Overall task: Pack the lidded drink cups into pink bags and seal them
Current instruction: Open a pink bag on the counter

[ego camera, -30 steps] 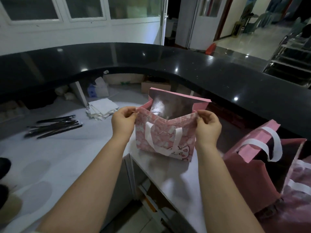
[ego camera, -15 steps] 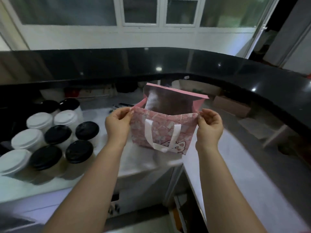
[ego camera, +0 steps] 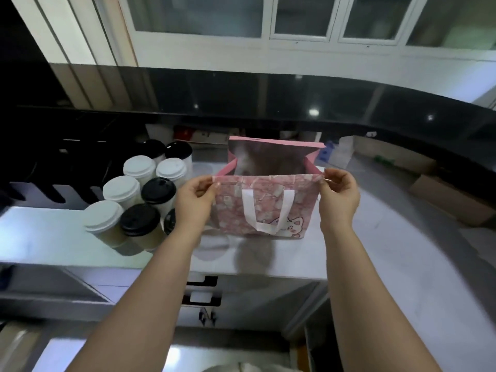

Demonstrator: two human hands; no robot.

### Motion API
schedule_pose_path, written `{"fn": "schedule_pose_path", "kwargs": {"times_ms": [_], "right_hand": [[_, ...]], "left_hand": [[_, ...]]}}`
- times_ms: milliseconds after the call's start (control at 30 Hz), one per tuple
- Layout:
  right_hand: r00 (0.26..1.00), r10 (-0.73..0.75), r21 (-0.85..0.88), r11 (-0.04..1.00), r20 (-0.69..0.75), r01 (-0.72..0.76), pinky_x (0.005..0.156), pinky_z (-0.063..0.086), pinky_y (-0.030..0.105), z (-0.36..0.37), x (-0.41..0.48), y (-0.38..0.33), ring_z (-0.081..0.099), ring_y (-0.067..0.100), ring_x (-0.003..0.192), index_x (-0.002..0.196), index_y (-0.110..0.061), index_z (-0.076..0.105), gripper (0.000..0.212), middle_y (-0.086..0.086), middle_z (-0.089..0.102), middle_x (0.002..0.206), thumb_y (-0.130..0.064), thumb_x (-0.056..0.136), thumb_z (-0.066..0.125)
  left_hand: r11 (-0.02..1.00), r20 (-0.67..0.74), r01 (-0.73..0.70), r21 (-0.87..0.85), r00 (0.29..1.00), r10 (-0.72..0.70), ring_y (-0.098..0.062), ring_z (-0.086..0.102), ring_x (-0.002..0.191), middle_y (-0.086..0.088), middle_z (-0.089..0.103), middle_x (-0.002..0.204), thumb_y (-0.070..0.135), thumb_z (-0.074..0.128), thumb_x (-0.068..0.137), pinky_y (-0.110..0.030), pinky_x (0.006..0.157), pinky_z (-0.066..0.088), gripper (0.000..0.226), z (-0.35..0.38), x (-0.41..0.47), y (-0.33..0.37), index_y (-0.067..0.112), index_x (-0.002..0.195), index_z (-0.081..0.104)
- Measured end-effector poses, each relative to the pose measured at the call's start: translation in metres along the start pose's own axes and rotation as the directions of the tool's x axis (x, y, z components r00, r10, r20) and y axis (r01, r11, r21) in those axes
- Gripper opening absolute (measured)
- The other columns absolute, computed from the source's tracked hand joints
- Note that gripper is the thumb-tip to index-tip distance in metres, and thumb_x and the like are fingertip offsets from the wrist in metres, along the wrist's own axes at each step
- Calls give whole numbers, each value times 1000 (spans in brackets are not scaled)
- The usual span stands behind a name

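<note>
A pink patterned bag point(ego camera: 268, 208) with white handles and a cartoon print stands open on the white counter point(ego camera: 375, 237), its foil-lined back flap raised. My left hand point(ego camera: 196, 200) pinches the left end of the bag's front rim. At the right end, my right hand point(ego camera: 339, 196) pinches the same rim. Just left of the bag stand several lidded drink cups point(ego camera: 134, 200), some with white lids, some with black. My left forearm hides part of one black-lidded cup.
A raised black glossy ledge point(ego camera: 295, 103) curves behind the counter. Cardboard boxes point(ego camera: 451, 200) and a tissue pack point(ego camera: 338, 154) sit at the right under the ledge. Drawers with black handles point(ego camera: 201, 291) lie below the counter's front edge.
The view has swung left and the bag has travelled left with both hands, from beside other pink bags to next to the cups. Both hands keep pinching the rim.
</note>
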State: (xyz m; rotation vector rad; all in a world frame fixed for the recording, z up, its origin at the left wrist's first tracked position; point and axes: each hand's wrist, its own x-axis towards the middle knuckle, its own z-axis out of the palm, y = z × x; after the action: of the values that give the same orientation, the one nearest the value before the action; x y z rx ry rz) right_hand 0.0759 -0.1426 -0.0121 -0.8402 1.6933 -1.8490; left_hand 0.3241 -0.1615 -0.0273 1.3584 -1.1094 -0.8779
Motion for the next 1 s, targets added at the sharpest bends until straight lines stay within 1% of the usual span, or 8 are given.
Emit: {"fn": "schedule_pose_path", "kwargs": {"times_ms": [133,200,300,433,533,633,800,1000], "right_hand": [[990,-123,-171,976,74,134,80,54,29,-1,-4,-7,59,8,94,94,-28,61,22,-11,62,100,-6,89,61],[968,-222,-269,931,117,246,85,48,23,-1,-9,-14,55,12,103,94,-30,59,24,-20,55,99,-6,91,58],[904,-335,-337,846,267,413,84,36,8,7,-23,-27,50,14,108,98,-25,61,28,-14,53,103,1,88,59],[701,-458,-349,637,546,688,94,32,17,35,-51,-35,48,16,112,104,-18,66,28,-5,60,110,2,84,65],[564,-465,-220,605,682,765,96,31,13,56,-80,-26,47,17,113,106,-14,67,29,-8,58,112,2,83,64],[503,-396,-222,572,769,790,95,43,34,75,-99,0,49,24,108,107,-13,66,32,0,61,111,3,80,62],[464,-202,-278,577,862,768,90,40,34,99,-119,28,48,27,107,111,-18,64,33,0,60,111,-7,80,65],[345,46,-317,525,937,790,109,30,45,124,-152,41,26,34,134,145,-26,37,72,5,32,149,-30,82,71]], "left_hand": [[989,29,-83,119,996,80,5,62,84,15,68,91,14,71,87,-4,71,47,21,-5,1,5,17,108,71],[981,52,-113,157,993,106,3,62,88,12,68,93,14,71,87,0,69,43,22,-8,1,7,19,109,69],[962,94,-154,224,986,136,-5,63,95,9,69,99,13,70,88,-11,80,48,25,-16,1,8,26,110,67],[867,152,-220,446,974,169,-8,60,106,10,66,112,18,68,88,-29,92,48,30,-36,2,5,28,117,65],[755,189,-274,596,962,199,-15,58,110,7,64,118,24,70,86,-30,90,46,35,-56,1,-4,28,120,64],[664,226,-262,700,964,142,-22,53,117,5,62,123,32,68,85,-38,93,46,40,-77,-3,-16,30,125,61],[480,194,-235,845,972,135,-26,41,119,11,60,124,38,63,85,-44,95,33,38,-106,-16,-34,36,123,58],[450,128,-189,873,978,162,-25,35,126,11,56,132,39,64,83,-41,97,22,41,-138,-29,-50,34,123,60]]}}
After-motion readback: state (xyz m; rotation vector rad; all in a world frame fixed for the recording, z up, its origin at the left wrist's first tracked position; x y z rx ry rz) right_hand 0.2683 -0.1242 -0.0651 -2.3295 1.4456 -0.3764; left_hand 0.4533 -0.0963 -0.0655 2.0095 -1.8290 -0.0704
